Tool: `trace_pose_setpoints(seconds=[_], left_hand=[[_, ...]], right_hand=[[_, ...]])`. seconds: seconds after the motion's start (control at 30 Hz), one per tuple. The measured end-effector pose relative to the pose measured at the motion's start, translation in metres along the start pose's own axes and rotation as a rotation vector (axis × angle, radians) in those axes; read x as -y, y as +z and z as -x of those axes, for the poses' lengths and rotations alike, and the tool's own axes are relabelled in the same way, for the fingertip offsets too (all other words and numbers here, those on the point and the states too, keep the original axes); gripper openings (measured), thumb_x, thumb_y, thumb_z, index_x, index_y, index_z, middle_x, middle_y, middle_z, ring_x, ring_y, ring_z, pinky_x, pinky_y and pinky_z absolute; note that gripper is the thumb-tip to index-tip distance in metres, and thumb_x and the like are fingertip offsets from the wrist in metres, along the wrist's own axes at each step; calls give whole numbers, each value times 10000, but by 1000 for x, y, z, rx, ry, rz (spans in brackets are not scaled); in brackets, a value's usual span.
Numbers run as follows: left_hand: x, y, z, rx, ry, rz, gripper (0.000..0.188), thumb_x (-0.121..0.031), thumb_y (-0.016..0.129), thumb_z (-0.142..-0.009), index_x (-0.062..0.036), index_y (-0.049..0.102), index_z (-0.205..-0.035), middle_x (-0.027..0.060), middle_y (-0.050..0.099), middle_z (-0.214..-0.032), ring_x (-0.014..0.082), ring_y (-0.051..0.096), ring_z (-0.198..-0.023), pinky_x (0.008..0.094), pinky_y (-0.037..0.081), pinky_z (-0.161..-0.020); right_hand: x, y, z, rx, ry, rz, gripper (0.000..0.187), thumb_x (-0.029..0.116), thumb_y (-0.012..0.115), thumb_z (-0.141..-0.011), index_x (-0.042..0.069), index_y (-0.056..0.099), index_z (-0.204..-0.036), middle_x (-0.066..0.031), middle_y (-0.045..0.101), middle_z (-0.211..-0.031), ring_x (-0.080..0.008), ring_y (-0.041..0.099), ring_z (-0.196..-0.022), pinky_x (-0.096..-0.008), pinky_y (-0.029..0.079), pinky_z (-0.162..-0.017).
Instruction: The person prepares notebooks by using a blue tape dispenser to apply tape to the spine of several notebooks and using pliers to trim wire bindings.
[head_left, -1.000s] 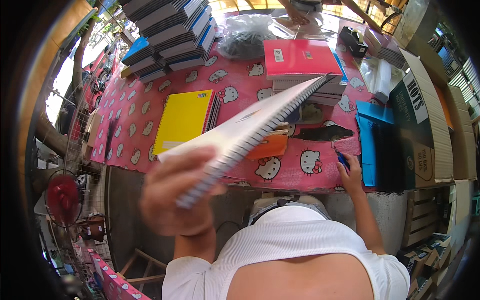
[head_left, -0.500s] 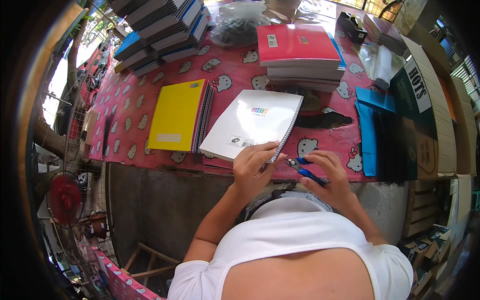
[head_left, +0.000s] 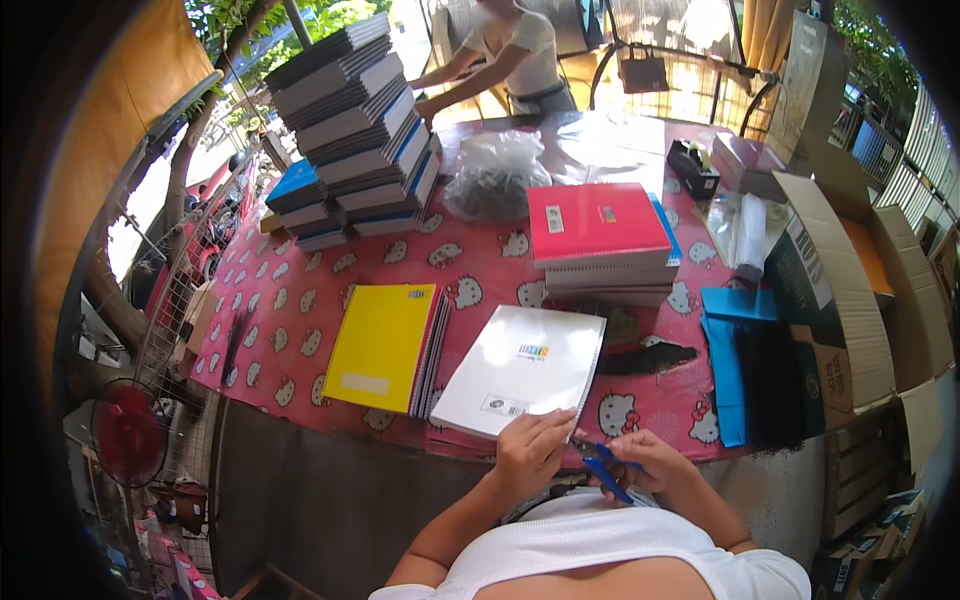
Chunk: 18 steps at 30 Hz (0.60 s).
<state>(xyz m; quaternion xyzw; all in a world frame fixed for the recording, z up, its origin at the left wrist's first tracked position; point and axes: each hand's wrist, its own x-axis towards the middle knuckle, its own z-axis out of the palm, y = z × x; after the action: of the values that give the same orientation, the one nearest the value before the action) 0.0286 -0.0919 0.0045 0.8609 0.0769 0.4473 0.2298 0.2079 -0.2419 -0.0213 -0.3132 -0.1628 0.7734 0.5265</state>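
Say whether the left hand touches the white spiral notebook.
Touching: the head view shows the left hand on the lower right corner of the white spiral notebook.

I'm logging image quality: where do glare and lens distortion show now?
Head view: bright patches on the white notebook, glare on shiny sheeting beyond the red notebook; same head view: near edge of the pink table bows, picture corners go black.

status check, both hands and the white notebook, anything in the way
Left hand on white notebook, near right corner. Right hand holding blue-handled pliers near its coil binding. Yellow-topped stack close left of notebook, not covering it.
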Motion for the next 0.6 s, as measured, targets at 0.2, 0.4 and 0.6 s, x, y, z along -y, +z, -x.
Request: trace_pose_setpoints(seconds=[0.2, 0.4, 0.6], left_hand=[[3, 0, -7, -105, -99, 87, 208, -15, 779, -699, -22, 663, -871, 158, 708, -943, 232, 703, -738, 292, 531, -597], [5, -6, -10, -18, -69, 67, 239, -147, 817, -700, -36, 669, -851, 140, 703, -894, 255, 696, -737, 307, 545, -623], [18, -48, -26, -126, -111, -100, 341, -164, 822, -713, -32, 664, -985, 123, 685, -926, 267, 674, -822, 346, 543, -742]], right_hand=[[-12, -64, 12, -639, -457, 1573, 458, 284, 759, -762, 58, 611, -1131, -151, 601, -1184, -314, 579, -1070, -437, 452, -918], [32, -14, -15, -672, -807, 1763, 674, 281, 786, -692, 118, 517, -1289, -144, 455, -1374, -362, 460, -1206, -474, 362, -1017], [79, 57, -110, 80, -977, 1868, 630, 76, 635, -743, 153, 478, -1348, -104, 608, -1137, -287, 614, -1005, -404, 516, -813]])
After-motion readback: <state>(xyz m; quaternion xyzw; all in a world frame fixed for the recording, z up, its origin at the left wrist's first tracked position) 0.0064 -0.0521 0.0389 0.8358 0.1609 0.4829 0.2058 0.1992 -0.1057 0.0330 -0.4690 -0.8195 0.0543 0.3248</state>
